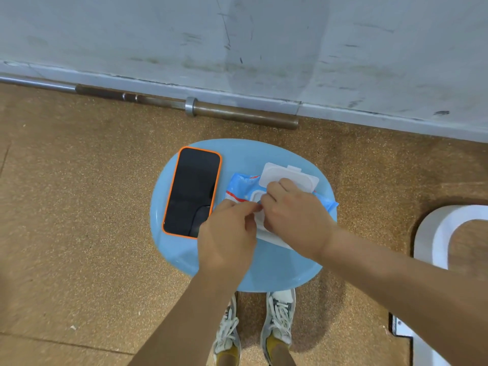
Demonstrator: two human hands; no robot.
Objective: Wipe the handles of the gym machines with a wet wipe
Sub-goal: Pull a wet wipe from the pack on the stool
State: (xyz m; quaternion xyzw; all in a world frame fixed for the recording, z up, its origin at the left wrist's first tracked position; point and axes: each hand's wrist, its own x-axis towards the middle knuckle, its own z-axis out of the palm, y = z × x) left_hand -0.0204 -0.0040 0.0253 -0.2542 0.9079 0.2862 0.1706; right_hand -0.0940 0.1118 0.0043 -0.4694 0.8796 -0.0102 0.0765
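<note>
A scuffed pale wall meets a brown speckled floor, and a barbell lies along the foot of the wall. In front of the person's shoes stands a round blue stool, which carries a dark phone in an orange case on its left side and, just beside it, a blue pack of wipes with its white lid flipped open toward the wall. Both hands meet over the pack's opening. The left hand has thumb and forefinger drawn together at the opening, pinching what looks like the edge of a wet wipe. The right hand rests on the pack with its fingers bent down at the rim; its fingertips are hidden, so I cannot tell whether it grips anything or only steadies the pack. The step in hand seems to be the very first: getting a wipe out, with no machine handle in view yet. The next move probably calls for holding the pack down while pulling one sheet free, so that the light pack does not lift or slide toward the phone, then closing the lid.
</note>
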